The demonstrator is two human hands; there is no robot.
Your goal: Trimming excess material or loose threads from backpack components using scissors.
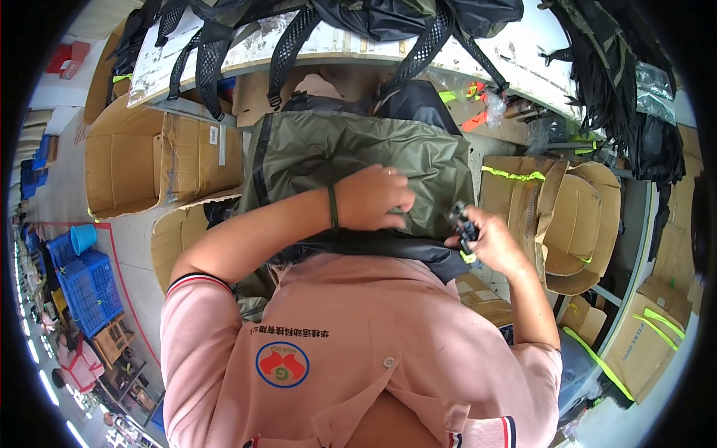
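An olive-green bag (351,160) with black trim lies on my lap against my pink shirt. My left hand (377,198), a dark band on its wrist, presses down on the green fabric with fingers bent. At the bag's right edge, my right hand (489,239) pinches a small black plastic buckle (463,222) on a strap. A bit of yellow-green shows under the buckle.
A worktable (336,41) ahead carries black mesh-strapped backpacks (373,15). Open cardboard boxes stand at left (149,160) and right (553,216). Blue plastic crates (82,287) are stacked at far left. Black straps hang at the upper right (620,89).
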